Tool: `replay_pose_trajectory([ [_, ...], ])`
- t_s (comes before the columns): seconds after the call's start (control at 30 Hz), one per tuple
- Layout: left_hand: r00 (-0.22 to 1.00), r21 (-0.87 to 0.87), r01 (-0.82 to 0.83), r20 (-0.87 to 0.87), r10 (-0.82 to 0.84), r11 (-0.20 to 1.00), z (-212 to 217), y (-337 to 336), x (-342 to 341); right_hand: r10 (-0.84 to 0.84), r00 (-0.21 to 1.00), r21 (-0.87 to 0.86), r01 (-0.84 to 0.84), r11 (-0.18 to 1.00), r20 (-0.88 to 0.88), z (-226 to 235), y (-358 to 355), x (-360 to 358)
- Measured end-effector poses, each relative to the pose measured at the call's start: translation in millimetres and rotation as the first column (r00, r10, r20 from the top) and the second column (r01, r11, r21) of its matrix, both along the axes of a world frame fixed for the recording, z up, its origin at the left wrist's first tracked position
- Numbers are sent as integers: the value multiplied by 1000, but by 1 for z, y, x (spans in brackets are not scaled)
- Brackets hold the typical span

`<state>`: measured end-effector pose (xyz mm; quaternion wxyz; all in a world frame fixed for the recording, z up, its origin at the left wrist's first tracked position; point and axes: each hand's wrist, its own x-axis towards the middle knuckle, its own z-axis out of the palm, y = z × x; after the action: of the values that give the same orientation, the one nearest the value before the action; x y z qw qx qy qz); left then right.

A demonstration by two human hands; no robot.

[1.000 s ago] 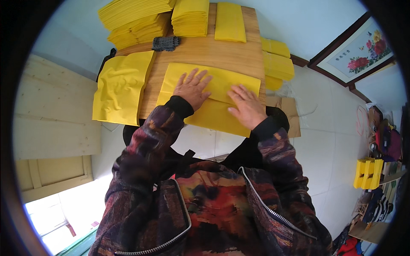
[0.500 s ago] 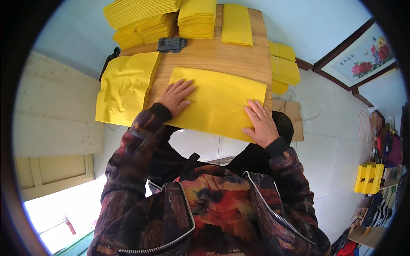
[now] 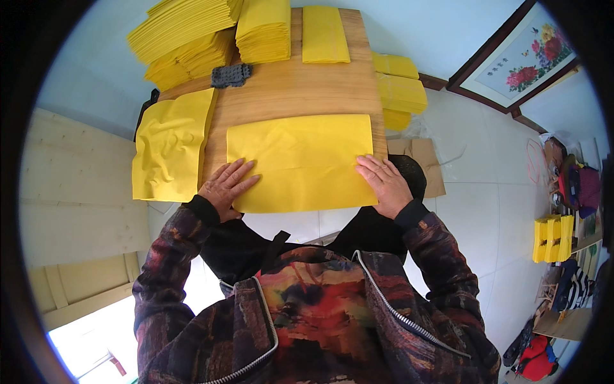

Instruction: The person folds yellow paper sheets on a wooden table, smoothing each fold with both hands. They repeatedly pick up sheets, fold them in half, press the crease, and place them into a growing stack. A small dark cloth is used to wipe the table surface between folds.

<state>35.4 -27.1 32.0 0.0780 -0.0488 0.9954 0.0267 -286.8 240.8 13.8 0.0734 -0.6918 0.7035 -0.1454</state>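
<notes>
A yellow rectangular sheet (image 3: 300,153) lies across the wooden table (image 3: 288,93) in front of me, its near part reaching over the front edge above my lap. A faint crease runs across its middle. My left hand (image 3: 227,184) rests at its lower left edge, fingers stretched out and slightly apart on the surface. At the right edge, my right hand (image 3: 385,180) lies with its fingers extended over the border; its thumb is hard to see. Neither hand grasps anything visibly. Left of the sheet is a crumpled yellow piece (image 3: 171,147), overhanging the table's near edge.
Tall yellow stacks (image 3: 262,32) stand at the back left, with a lower yellow pile (image 3: 326,35) beside them. A dark grey knitted item (image 3: 231,75) sits before them. More yellow bundles (image 3: 403,93) are beyond the table's right side, near brown cardboard (image 3: 422,163) on the floor.
The sheet has turned so its far edge lies more level in view. My left hand has moved down and outward to its left edge; my right hand has slid to the right edge.
</notes>
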Motion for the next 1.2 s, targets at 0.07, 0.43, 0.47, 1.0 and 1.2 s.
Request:
replay_pose_trajectory([
  [0.07, 997, -248, 73, -21, -81, 966, -10, -2, 1, -1, 1000, -59, 2, 998, 25, -5, -1, -3],
  [0.43, 957, 362, -89, -226, 180, 928, -24, -10, 7, 33, 990, -180, -8, 984, 137, -4, -3, -12],
  [0.47, 948, 402, -96, -243, 207, 911, -26, -12, 7, 32, 987, -196, 0, 981, 158, -4, -4, -14],
  [1.0, 477, 981, -111, -90, 874, 161, -55, -23, -13, -279, 604, 4, 416, 910, 747, -18, -41, -27],
  [1.2, 310, 920, -270, -195, 931, 283, -48, -12, -33, -433, 616, 28, 554, 832, 658, -27, -52, -24],
])
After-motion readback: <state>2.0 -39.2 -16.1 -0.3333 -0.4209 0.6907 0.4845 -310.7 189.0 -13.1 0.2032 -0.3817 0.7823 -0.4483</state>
